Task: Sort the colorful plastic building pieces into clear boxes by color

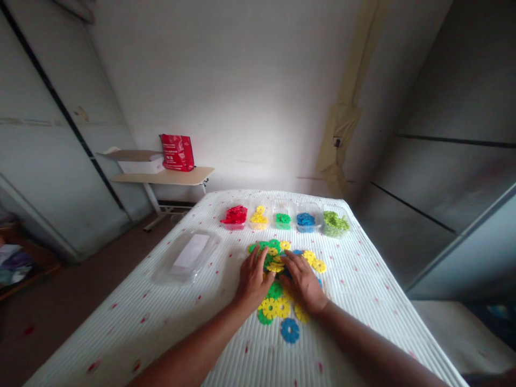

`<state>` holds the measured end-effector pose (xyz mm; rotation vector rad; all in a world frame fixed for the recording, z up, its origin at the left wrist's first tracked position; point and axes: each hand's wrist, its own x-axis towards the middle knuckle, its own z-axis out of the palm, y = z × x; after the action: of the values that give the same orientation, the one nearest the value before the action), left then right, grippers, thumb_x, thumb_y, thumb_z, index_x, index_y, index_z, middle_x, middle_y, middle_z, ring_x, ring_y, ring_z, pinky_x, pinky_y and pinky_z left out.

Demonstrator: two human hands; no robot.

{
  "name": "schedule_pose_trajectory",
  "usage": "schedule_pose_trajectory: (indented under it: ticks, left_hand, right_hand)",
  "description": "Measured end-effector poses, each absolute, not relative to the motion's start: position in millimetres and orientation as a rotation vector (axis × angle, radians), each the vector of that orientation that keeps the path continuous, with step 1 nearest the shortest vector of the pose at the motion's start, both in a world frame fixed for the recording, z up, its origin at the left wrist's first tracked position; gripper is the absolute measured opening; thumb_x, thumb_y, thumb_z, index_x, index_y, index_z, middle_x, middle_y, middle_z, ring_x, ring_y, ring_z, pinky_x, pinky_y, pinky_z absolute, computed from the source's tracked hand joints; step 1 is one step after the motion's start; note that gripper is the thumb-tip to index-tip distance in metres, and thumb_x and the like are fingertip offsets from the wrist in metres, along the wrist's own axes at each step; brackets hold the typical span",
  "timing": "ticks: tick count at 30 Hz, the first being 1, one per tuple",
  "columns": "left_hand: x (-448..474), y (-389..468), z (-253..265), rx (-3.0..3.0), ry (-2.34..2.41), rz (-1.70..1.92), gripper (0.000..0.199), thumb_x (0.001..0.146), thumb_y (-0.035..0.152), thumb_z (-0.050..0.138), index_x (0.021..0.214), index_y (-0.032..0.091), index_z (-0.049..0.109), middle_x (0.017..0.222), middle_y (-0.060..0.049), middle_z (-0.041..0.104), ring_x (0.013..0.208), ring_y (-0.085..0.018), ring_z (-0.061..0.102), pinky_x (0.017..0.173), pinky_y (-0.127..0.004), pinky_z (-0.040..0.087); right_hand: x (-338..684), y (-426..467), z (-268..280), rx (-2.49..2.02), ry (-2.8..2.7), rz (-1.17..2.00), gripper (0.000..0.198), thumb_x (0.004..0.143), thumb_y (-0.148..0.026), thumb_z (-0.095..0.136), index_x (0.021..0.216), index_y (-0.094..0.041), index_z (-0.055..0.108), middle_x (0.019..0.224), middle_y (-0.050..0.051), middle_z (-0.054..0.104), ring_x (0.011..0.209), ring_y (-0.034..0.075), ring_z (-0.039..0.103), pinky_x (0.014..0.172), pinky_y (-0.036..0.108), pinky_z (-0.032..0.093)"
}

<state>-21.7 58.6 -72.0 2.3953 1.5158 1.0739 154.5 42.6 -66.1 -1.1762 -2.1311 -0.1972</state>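
My left hand (253, 278) rests on the left side of a loose pile of notched plastic discs, its fingers stretched and its thumb apart. Facing it, my right hand (305, 282) lies over the right side with fingers extended, touching the pile. Between the fingertips sit several yellow discs (276, 265), partly covered by the fingers; a firm grip on any does not show. Green discs (274, 290) and more yellow ones (282, 307) spread toward me. A blue disc (289, 330) lies apart at the near end. Some discs are hidden under my hands.
Along the far edge stand clear tubs with red pieces (236, 215), yellow discs (258, 216), green discs (282, 219), blue discs (306, 220) and light green pieces (336, 221). At left lies a clear lid (166, 273). Behind, a side table (189, 176) bears a red bag (177, 152).
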Motion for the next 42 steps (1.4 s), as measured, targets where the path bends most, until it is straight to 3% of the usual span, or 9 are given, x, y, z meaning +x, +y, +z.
schedule_pose_trajectory:
  ticks: [5, 8, 11, 15, 21, 26, 30, 38, 42]
  left_hand:
    - [-26.8, 61.4, -63.3, 2.383, 1.466, 1.158, 0.051, 0.080, 0.020, 0.044, 0.130, 0.020, 0.035, 0.131, -0.009, 0.046, 0.122, -0.023, 0.039, 0.101, -0.044, 0.030]
    - [-29.7, 59.1, -54.9, 2.393, 1.413, 1.174, 0.042, 0.079, 0.016, 0.043, 0.121, 0.022, 0.046, 0.120, -0.006, 0.055, 0.113, -0.020, 0.047, 0.097, -0.041, 0.033]
    - [-22.0, 63.1, -42.1, 2.414, 1.365, 1.134, 0.028, 0.078, 0.016, 0.046, 0.102, 0.022, 0.059, 0.105, -0.004, 0.063, 0.101, -0.019, 0.053, 0.091, -0.037, 0.037]
    - [9.2, 75.1, -23.3, 2.502, 1.339, 0.939, 0.018, 0.074, 0.020, 0.054, 0.089, 0.023, 0.064, 0.091, -0.002, 0.067, 0.090, -0.020, 0.056, 0.084, -0.036, 0.038]
    - [69.5, 92.7, -17.5, 2.700, 1.349, 0.482, 0.023, 0.068, 0.033, 0.061, 0.089, 0.023, 0.065, 0.092, -0.005, 0.065, 0.095, -0.023, 0.053, 0.083, -0.039, 0.036]
    - [98.0, 100.3, -26.5, 2.752, 1.410, 0.291, 0.021, 0.067, 0.031, 0.060, 0.084, 0.020, 0.065, 0.090, -0.007, 0.062, 0.093, -0.024, 0.053, 0.085, -0.041, 0.035]
    - [100.9, 103.1, -30.9, 2.730, 1.435, 0.288, 0.019, 0.068, 0.027, 0.058, 0.083, 0.019, 0.066, 0.091, -0.008, 0.061, 0.092, -0.024, 0.054, 0.085, -0.041, 0.036]
    - [92.3, 109.8, -26.1, 2.670, 1.300, 0.466, 0.037, 0.064, 0.030, 0.061, 0.101, 0.024, 0.062, 0.097, -0.005, 0.060, 0.092, -0.021, 0.056, 0.083, -0.034, 0.042]
    - [101.5, 106.2, -28.4, 2.752, 1.099, 0.435, 0.038, 0.063, 0.030, 0.061, 0.100, 0.024, 0.062, 0.096, -0.004, 0.059, 0.092, -0.022, 0.055, 0.080, -0.033, 0.044]
  right_hand:
    - [169.2, 50.3, -39.8, -1.165, -2.010, -0.179, 0.028, 0.084, -0.025, 0.048, 0.110, -0.020, 0.055, 0.117, 0.011, 0.056, 0.103, 0.022, 0.052, 0.087, 0.042, 0.045]
    - [205.2, 59.0, -36.5, -1.267, -1.809, -0.153, 0.023, 0.084, -0.028, 0.046, 0.100, -0.019, 0.059, 0.107, 0.011, 0.060, 0.099, 0.021, 0.053, 0.084, 0.038, 0.045]
    - [248.9, 70.3, -46.7, -1.487, -1.562, -0.112, 0.026, 0.082, -0.032, 0.043, 0.090, -0.016, 0.062, 0.093, 0.011, 0.064, 0.086, 0.021, 0.058, 0.076, 0.036, 0.046]
    - [288.5, 79.1, -65.6, -1.773, -1.328, 0.057, 0.031, 0.075, -0.034, 0.042, 0.085, -0.015, 0.065, 0.086, 0.010, 0.067, 0.071, 0.020, 0.059, 0.066, 0.031, 0.044]
    - [302.7, 84.7, -75.2, -1.766, -1.067, 0.249, 0.031, 0.065, -0.037, 0.048, 0.078, -0.016, 0.067, 0.076, 0.007, 0.069, 0.071, 0.021, 0.059, 0.064, 0.030, 0.042]
    - [302.1, 84.4, -72.4, -1.691, -0.962, 0.345, 0.031, 0.062, -0.037, 0.051, 0.076, -0.015, 0.067, 0.072, 0.007, 0.068, 0.063, 0.019, 0.058, 0.061, 0.029, 0.041]
    - [299.1, 82.6, -69.2, -1.675, -0.981, 0.370, 0.030, 0.061, -0.038, 0.052, 0.075, -0.015, 0.067, 0.072, 0.007, 0.069, 0.064, 0.020, 0.058, 0.062, 0.029, 0.041]
    - [299.8, 85.0, -72.7, -1.633, -0.987, 0.374, 0.031, 0.062, -0.040, 0.055, 0.076, -0.015, 0.068, 0.074, 0.008, 0.069, 0.066, 0.021, 0.059, 0.064, 0.031, 0.042]
    - [300.7, 85.1, -74.2, -1.644, -0.976, 0.382, 0.032, 0.063, -0.040, 0.054, 0.077, -0.015, 0.068, 0.074, 0.007, 0.069, 0.066, 0.020, 0.059, 0.062, 0.030, 0.041]
